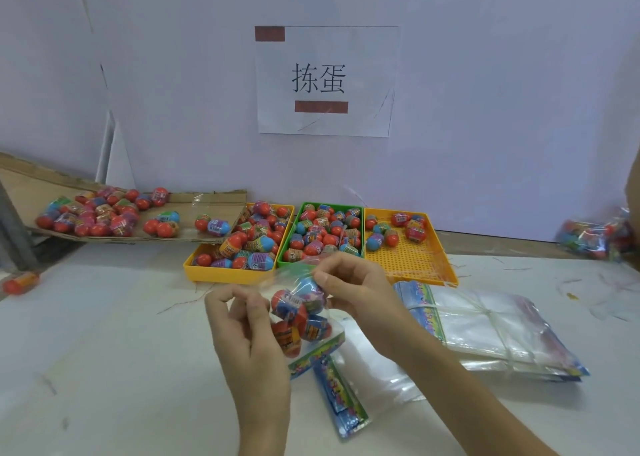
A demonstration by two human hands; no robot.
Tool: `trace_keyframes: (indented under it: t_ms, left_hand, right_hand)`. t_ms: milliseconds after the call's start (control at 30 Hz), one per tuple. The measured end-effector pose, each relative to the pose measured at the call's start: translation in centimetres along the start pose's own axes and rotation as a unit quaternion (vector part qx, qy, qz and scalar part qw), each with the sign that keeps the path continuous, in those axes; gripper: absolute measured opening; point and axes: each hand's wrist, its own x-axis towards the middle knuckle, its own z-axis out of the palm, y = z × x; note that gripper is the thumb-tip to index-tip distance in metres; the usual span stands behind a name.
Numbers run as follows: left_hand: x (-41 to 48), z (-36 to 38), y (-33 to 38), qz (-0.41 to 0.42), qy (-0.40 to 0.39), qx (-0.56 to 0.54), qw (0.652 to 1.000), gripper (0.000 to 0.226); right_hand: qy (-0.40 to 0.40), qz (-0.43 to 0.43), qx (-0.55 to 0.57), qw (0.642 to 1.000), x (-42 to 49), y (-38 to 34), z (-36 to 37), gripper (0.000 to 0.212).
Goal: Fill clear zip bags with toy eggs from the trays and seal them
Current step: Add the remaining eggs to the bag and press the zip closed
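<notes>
A clear zip bag (300,313) with several toy eggs inside hangs above the table in front of me. My right hand (349,282) pinches its top edge on the right. My left hand (242,317) has its fingertips at the top edge on the left, thumb and fingers curled together. Behind the bag stand three trays: a yellow tray (194,265) full of eggs, a green tray (298,218) full of eggs, and a yellow tray (415,261) with only a few eggs at its far end.
A bundle of empty zip bags (485,327) lies at the right, with loose bags (343,396) under my hands. A cardboard sheet (31,185) at back left carries more eggs. A filled bag (595,235) sits far right, and a single egg (20,282) far left.
</notes>
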Motion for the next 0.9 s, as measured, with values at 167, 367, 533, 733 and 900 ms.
trace_keyframes:
  t_ms: [167, 367, 533, 733, 900]
  left_hand:
    - [0.52, -0.19, 0.14, -0.077, -0.020, -0.047, 0.996, 0.010]
    - [0.42, -0.24, 0.14, -0.077, -0.081, -0.074, 0.991, 0.012]
    - [0.40, -0.29, 0.24, -0.052, -0.086, -0.068, 0.993, 0.010]
    - [0.19, -0.15, 0.49, 0.010, -0.067, -0.019, 0.998, 0.036]
    - [0.12, -0.06, 0.77, 0.011, -0.053, -0.032, 0.998, 0.021]
  right_hand:
    - [-0.015, 0.001, 0.014, 1.000, 0.07, 0.01, -0.11, 0.014]
    - [-0.006, -0.007, 0.038, 0.999, 0.32, 0.06, -0.31, 0.025]
    - [-0.002, -0.017, 0.035, 0.999, 0.31, 0.00, -0.36, 0.021]
    - [-0.013, -0.046, 0.025, 0.999, 0.07, 0.12, -0.38, 0.018]
    - [-0.022, -0.073, 0.040, 0.996, 0.12, -0.09, -0.39, 0.023]
